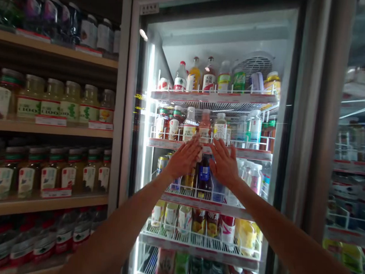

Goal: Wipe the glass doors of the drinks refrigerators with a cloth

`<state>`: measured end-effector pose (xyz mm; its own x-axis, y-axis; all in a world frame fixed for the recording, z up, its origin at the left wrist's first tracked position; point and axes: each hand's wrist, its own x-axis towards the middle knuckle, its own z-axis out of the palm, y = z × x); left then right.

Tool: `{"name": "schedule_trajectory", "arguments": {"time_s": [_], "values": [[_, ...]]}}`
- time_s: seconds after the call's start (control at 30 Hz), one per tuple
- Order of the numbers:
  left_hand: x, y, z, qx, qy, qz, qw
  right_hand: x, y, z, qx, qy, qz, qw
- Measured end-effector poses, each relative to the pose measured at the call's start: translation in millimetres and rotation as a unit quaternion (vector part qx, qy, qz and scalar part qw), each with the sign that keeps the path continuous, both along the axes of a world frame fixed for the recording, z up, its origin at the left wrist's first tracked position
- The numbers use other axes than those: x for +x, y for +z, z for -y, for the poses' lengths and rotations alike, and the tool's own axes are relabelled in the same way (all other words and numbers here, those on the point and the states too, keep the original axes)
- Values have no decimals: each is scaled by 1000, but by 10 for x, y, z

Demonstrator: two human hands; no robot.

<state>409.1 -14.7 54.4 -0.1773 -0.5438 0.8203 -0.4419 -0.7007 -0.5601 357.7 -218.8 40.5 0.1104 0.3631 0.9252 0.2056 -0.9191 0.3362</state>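
Both arms reach forward to a lit, glass-fronted drinks fridge (208,252). My left hand (184,156) is held flat with its fingers stretched up and to the right, and it holds nothing. A pale shape like its reflection shows beside the fingertips. To its right, my right hand (225,162) is also empty, fingers extended and slightly apart. Whether either palm touches the glass I cannot tell. Behind the fingers, on the second shelf, stand a pink-orange bottle (205,121) and a bottle with a white label (220,126). A dark bottle with a blue label (204,172) shows between the hands.
At the left, wooden shelves (81,129) carry rows of bottled drinks, with pale yellow bottles (70,101) on one of them. A metal frame (317,117) borders the fridge at the right. Beyond it, another stocked cooler (353,165) is partly visible.
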Motion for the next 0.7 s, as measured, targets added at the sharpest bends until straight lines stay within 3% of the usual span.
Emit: {"name": "schedule_trajectory", "arguments": {"time_s": [0.1, 0.17, 0.33, 0.37, 0.47, 0.5, 0.53, 0.63, 0.7], "values": [[72, 40, -214, -135, -6, -20, 991, 36, 39, -129, -2, -9, -3, 1000], [100, 47, -313, -173, -9, -13, 985, 57, 74, -210, -14, -9, -2, 1000], [143, 109, -542, 21, 1, -28, 999, 140, 180, -404, -39, -5, 5, 999], [159, 150, -609, 1, -6, -41, 999, 153, 198, -431, -40, -8, 3, 999], [207, 283, -802, -178, -26, -77, 981, 160, 231, -480, -35, -10, -20, 999], [218, 322, -851, -205, -22, -90, 974, 152, 239, -490, -31, -7, -31, 999], [228, 359, -893, -200, -13, -106, 974, 139, 251, -499, -27, -4, -41, 999], [272, 495, -1001, -93, 23, -155, 983, 100, 330, -518, -19, -6, -61, 998], [326, 603, -1070, -109, 38, -156, 981, 85, 434, -511, -23, -10, -55, 998]]}}
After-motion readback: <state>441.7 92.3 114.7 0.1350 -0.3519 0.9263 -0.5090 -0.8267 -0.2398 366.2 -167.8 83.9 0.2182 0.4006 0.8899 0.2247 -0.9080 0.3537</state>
